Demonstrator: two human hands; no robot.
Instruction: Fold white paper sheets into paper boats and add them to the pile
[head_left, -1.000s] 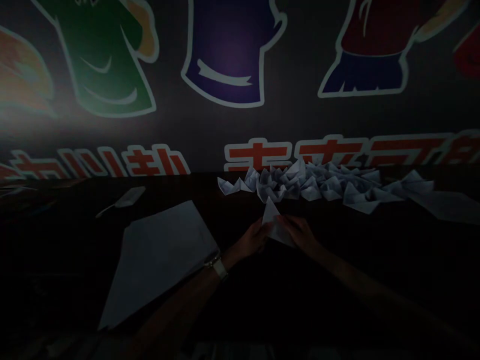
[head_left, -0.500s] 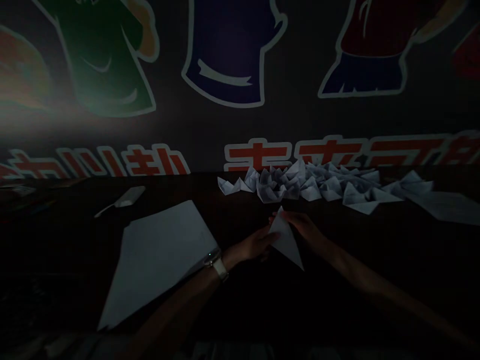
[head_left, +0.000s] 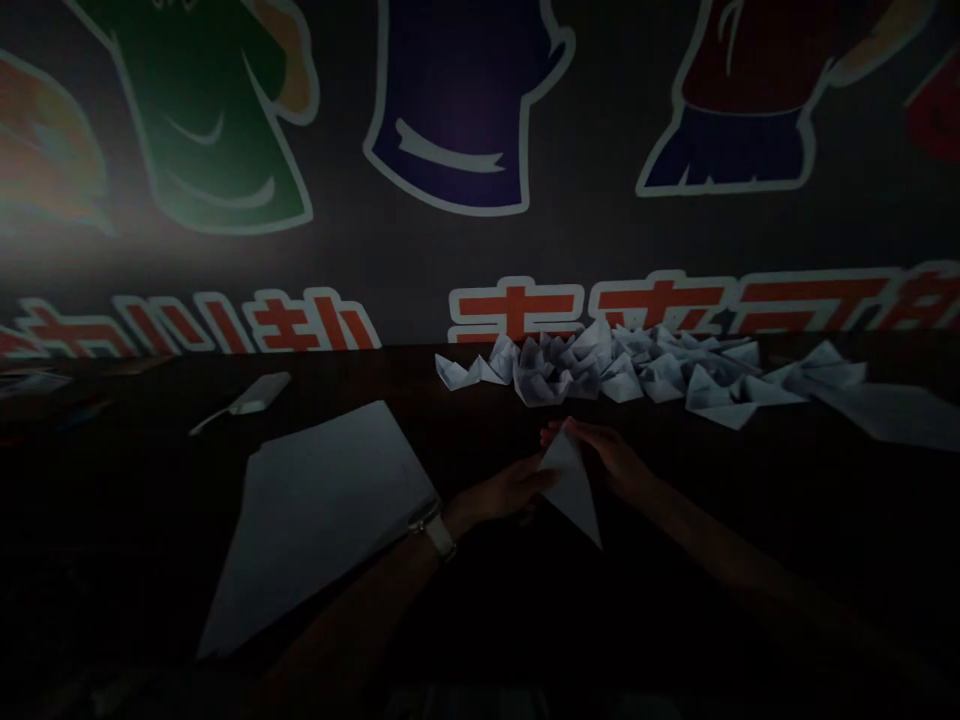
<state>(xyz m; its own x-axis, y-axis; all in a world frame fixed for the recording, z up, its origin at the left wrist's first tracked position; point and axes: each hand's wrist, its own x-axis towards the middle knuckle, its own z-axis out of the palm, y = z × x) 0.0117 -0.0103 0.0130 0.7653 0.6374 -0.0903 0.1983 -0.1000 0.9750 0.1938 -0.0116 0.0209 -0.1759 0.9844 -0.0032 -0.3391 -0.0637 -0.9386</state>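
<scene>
Paper triangle (head_left: 574, 495), white, folded, likely light and crushable, best pinched along creases: left hand (head_left: 517, 487) grips its side, right hand's (head_left: 621, 465) fingers its apex.

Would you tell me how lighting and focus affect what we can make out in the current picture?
Head view: very dim overall, with the dark tabletop near black toward the bottom; a hazy pale glare on the left of the grey printed wall; the folded white paper triangle readable, but the fingertips around it murky, too dark to judge their focus.
</scene>
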